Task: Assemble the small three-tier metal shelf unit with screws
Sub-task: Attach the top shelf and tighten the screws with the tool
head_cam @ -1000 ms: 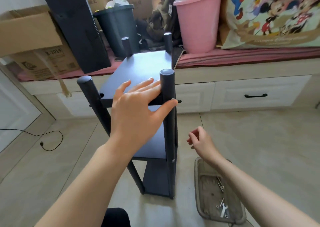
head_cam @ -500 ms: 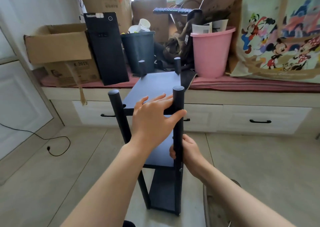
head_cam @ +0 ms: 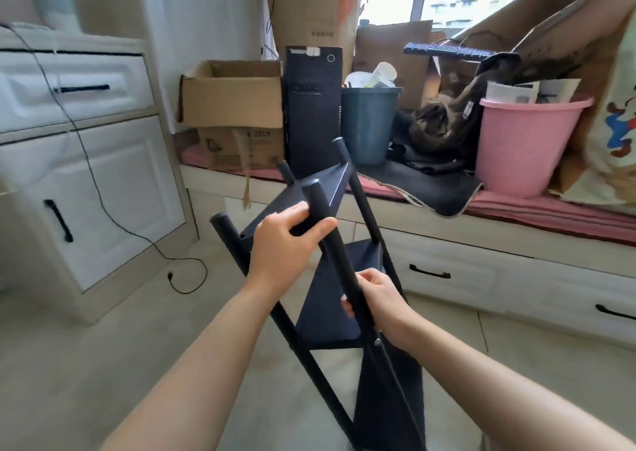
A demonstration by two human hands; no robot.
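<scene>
1. The shelf unit (head_cam: 330,299) stands on the floor (head_cam: 86,364) in front of the person, tilted, with its top leaning left and away; three dark tiers sit between four round posts. It looks largely assembled.
2. The left hand (head_cam: 285,244) is curled round the near-right post (head_cam: 339,261) just below its cap, thumb on one side and fingers over the top tier's edge. My reading is that this grip steers the lean and keeps the frame from tipping.
3. The right hand (head_cam: 377,299) is wrapped round the same post lower down, at the level of the middle tier. Two holds on one post probably give the leverage to swing the whole frame.
4. A screw head (head_cam: 377,341) shows on the post just below the right hand, where the middle tier meets it. The tilt may be meant to expose the joints for checking or tightening; I cannot tell which.
5. Behind the unit, a window bench with a red cushion (head_cam: 550,209) carries a pink bucket (head_cam: 523,144), a dark bin (head_cam: 370,123), a cardboard box (head_cam: 234,96) and a black computer tower (head_cam: 313,106).
6. Change: half a second ago the unit stood upright and the left hand lay flatter on the top tier; now the frame is tipped and that hand clasps the post. The right hand's hold is at about the same height. The view has lifted, and the tray of tools is out of frame.
</scene>
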